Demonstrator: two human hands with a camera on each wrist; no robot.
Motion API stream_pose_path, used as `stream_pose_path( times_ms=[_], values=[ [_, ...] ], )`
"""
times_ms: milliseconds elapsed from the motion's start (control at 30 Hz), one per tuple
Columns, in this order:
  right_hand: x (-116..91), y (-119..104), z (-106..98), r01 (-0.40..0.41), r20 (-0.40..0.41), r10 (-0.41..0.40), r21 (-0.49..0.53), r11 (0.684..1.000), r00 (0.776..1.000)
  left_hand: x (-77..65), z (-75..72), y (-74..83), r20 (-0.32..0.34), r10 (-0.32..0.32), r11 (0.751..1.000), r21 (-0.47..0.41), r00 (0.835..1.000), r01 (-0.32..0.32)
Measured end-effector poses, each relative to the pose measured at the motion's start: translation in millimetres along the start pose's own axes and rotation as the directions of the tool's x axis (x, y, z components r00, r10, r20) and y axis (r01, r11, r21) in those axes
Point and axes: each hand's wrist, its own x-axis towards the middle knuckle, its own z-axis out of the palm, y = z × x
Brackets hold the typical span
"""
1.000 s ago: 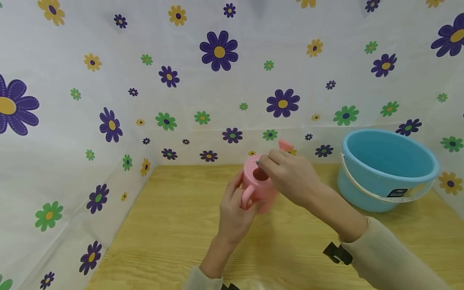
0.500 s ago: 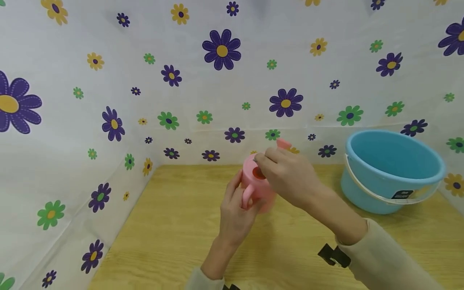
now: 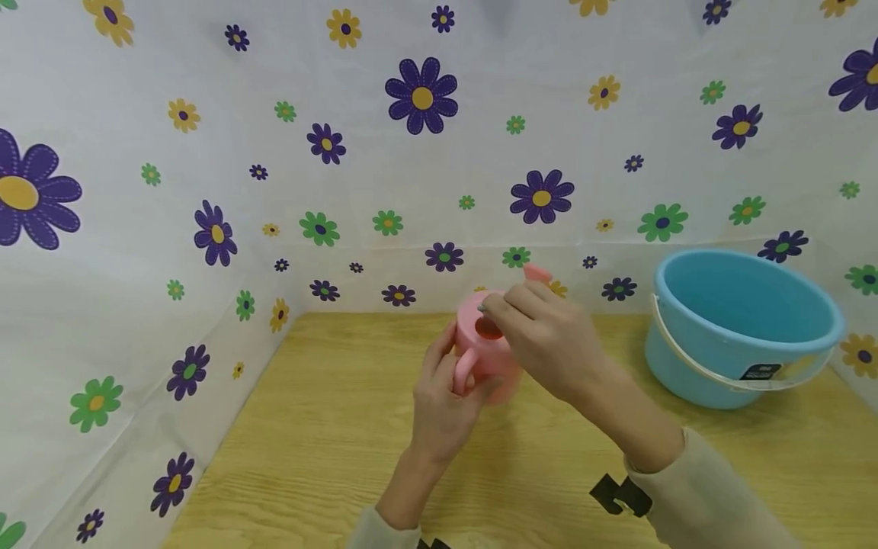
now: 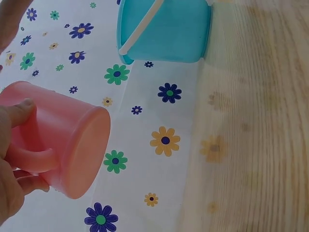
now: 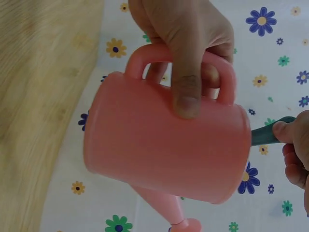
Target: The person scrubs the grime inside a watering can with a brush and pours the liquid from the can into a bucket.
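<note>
A pink watering can (image 3: 495, 352) is held up over the wooden table, its round bottom showing in the left wrist view. My left hand (image 3: 442, 408) grips it by the loop handle, with the thumb lying along the body. My right hand (image 3: 552, 339) is over the round opening in the top. In the right wrist view, that hand pinches a dark green handle (image 5: 265, 136) that runs into the can; its other end is hidden inside. The can's spout (image 5: 161, 203) points away from me, mostly behind the right hand in the head view.
To the right on the wooden table (image 3: 329, 427) stands a light blue bucket (image 3: 686, 366) with a white handle (image 3: 706, 372) hanging down its front. A white sheet with printed flowers (image 3: 439, 168) rises behind and on both sides. A black buckle (image 3: 620, 496) hangs by my right sleeve.
The can stays in my left hand and has shifted very slightly left. My right hand moves slightly at the opening, still pinching the green handle, and its forearm has shifted a little left.
</note>
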Motion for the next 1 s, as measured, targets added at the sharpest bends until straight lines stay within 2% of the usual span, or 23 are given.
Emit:
stream_pose_path(
  times_ms=[200,367,433,600,800,1000],
  values=[
    [-8.2,3.4,5.9,-0.004,0.023,0.005,-0.021,1.0,1.0,1.6,0.0,2.3,0.03,0.012,0.999,-0.031,0.999,-0.011],
    [-6.1,4.9,-0.6,-0.015,-0.051,0.014,-0.021,1.0,0.999,3.3,-0.4,3.1,0.045,0.016,0.999,-0.032,0.999,-0.015],
    [-5.7,4.6,-0.8,-0.01,-0.044,0.009,-0.022,1.0,0.999,4.6,-1.2,3.4,0.043,0.018,0.999,-0.03,0.999,-0.017],
    [-10.2,5.6,7.4,-0.009,0.05,0.01,-0.011,1.0,0.999,4.6,-2.1,4.2,0.05,-0.008,0.999,-0.03,0.999,0.01],
    [-9.9,5.8,9.4,-0.018,0.01,0.018,-0.009,1.0,1.0,0.8,-2.9,4.1,0.061,-0.079,0.996,-0.035,0.995,0.081],
    [-15.9,7.3,14.1,-0.017,0.027,0.017,-0.012,1.0,0.999,0.3,-0.7,2.0,0.049,-0.058,0.997,-0.05,0.997,0.06]
  ],
)
